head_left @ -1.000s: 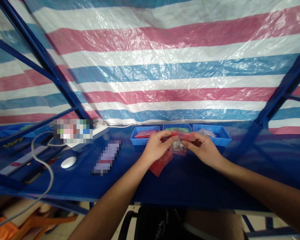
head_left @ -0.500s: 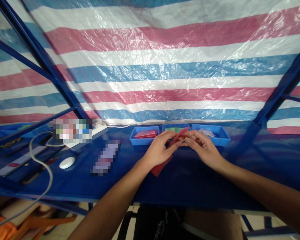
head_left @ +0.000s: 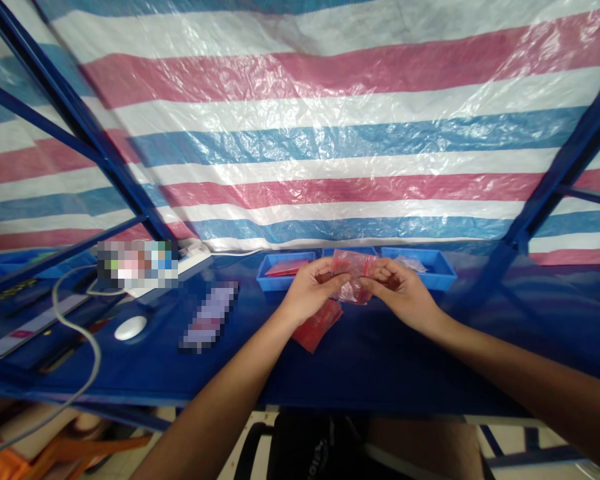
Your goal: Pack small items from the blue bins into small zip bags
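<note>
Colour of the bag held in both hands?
Translucent red bag, best seen in the head view.

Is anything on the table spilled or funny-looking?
Nothing looks spilled. Two blocky patches on the left look odd because their squares hide what's underneath. The red plastic below the left hand lies slanted on the table, outside the blue trays.

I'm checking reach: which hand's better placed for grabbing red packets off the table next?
Probably the left hand, nearer the red packets; the right hand is farther. Both hold a bag.

middle tray: mostly hidden | packet: contents unclear | cable: cropped
</note>
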`<state>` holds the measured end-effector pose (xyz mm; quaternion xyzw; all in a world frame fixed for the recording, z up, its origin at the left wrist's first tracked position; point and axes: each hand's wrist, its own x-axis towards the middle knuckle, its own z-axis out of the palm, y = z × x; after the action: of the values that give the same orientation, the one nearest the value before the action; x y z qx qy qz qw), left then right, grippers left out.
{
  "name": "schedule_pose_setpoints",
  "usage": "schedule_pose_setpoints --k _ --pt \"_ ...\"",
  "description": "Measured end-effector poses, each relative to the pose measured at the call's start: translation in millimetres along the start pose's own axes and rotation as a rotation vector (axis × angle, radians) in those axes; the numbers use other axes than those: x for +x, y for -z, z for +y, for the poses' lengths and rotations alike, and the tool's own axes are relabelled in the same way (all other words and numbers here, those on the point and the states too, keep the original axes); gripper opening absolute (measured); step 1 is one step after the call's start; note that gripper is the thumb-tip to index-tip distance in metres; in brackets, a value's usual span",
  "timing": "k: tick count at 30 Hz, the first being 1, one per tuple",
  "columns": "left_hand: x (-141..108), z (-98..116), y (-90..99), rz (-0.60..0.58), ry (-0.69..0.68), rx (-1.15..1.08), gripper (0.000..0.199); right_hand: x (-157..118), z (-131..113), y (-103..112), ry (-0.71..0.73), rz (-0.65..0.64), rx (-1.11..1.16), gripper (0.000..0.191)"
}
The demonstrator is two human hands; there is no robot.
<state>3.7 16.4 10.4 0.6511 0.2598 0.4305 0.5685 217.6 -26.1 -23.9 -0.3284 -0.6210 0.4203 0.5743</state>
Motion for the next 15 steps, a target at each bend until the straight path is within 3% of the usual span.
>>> schedule_pose_setpoints --k 8,15 --pt "4 -9 11.0 0.041 0.066 0.022 0.039 3 -1 3 -0.038 0.08 -0.038 0.03" --pt "3 -7 9.3 0.006 0.074 0.007 0.045 2 -6 2 -0.08 0.052 -0.062 0.037"
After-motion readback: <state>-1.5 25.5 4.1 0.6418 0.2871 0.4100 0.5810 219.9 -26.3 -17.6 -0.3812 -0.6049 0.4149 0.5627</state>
